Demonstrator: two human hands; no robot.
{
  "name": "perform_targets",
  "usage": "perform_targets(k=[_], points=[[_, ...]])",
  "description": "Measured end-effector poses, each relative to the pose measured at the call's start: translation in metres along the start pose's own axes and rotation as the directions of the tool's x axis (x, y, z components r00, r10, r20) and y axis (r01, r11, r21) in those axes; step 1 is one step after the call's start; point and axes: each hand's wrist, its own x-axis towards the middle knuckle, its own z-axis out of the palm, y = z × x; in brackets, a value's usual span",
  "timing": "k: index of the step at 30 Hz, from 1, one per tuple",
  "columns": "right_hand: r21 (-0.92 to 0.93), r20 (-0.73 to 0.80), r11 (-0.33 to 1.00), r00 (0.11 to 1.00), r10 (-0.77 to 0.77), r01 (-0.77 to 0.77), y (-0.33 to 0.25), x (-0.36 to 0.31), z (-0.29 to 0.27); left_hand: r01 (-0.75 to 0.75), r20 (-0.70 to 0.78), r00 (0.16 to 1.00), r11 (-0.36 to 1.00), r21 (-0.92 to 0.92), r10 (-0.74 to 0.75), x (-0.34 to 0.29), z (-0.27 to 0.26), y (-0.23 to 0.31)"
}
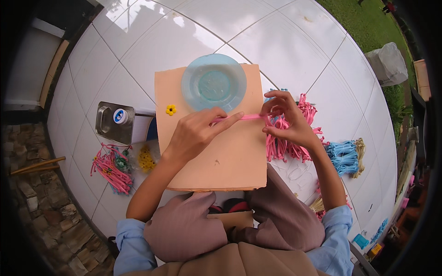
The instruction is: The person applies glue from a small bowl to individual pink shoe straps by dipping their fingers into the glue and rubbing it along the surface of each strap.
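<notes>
A pink strap [251, 117] is stretched level between my two hands, above the right side of a tan board [212, 158]. My left hand [199, 129] is closed on its left end, with thumb and forefinger along the strap. At the other end my right hand [290, 120] has its fingers curled at the strap, while its thumb stands a little apart below. Beyond my hands, a clear bluish plate [189, 85] rests on the board's far edge. A yellow flower-shaped piece [171, 109] lies on the board, left of the plate.
Bundles of pink straps [285, 142] and blue straps [341, 157] lie on the white tiles at right. On the left are a metal tray [103, 126] with a small round white-and-blue item [120, 116], yellow pieces [146, 158] and another pink bundle [113, 172].
</notes>
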Motion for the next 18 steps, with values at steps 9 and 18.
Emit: perform_targets(k=[9,18], points=[[-0.049,-0.062,0.996,0.995,-0.080,0.077,0.018,0.001,0.001,-0.024,0.030,0.999,0.989,0.145,0.020,-0.002,0.009,0.009],[-0.064,-0.085,0.990,0.987,-0.134,0.129,0.022,-0.004,0.008,0.013,0.014,1.000,0.979,0.205,-0.016,-0.010,0.017,0.010]])
